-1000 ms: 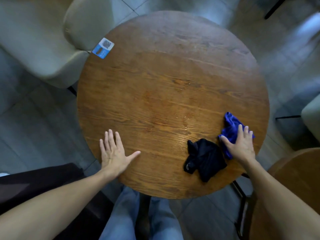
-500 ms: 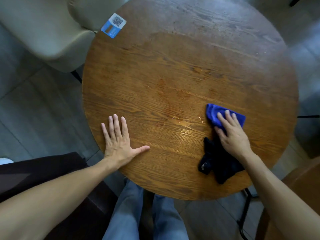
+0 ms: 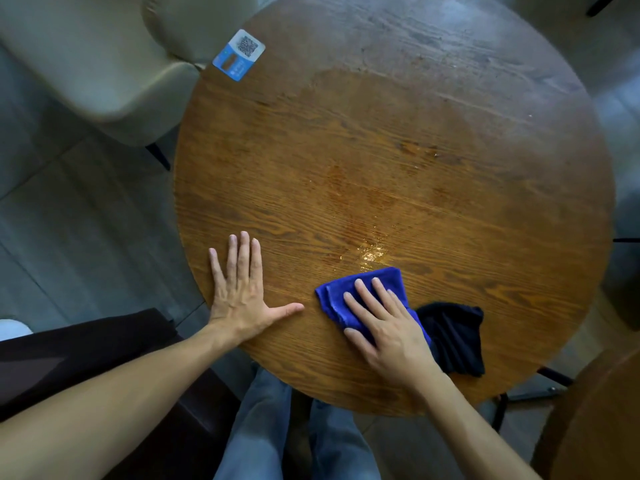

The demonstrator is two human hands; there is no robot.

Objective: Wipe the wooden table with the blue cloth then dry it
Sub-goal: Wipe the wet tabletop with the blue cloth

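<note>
Blue cloth (image 3: 360, 292) under flat right hand (image 3: 388, 327).

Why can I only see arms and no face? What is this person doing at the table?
The camera sits on the person's head and looks down, so you see what they see: their own arms, and their legs in jeans under the table. The round wooden table fills the picture. The left hand lies flat on the wood. The right hand presses flat on a blue cloth, wiping. Just ahead of the cloth is a shiny wet spot. A dark cloth lies beside the blue one. A small blue sticker is at the far edge.
</note>
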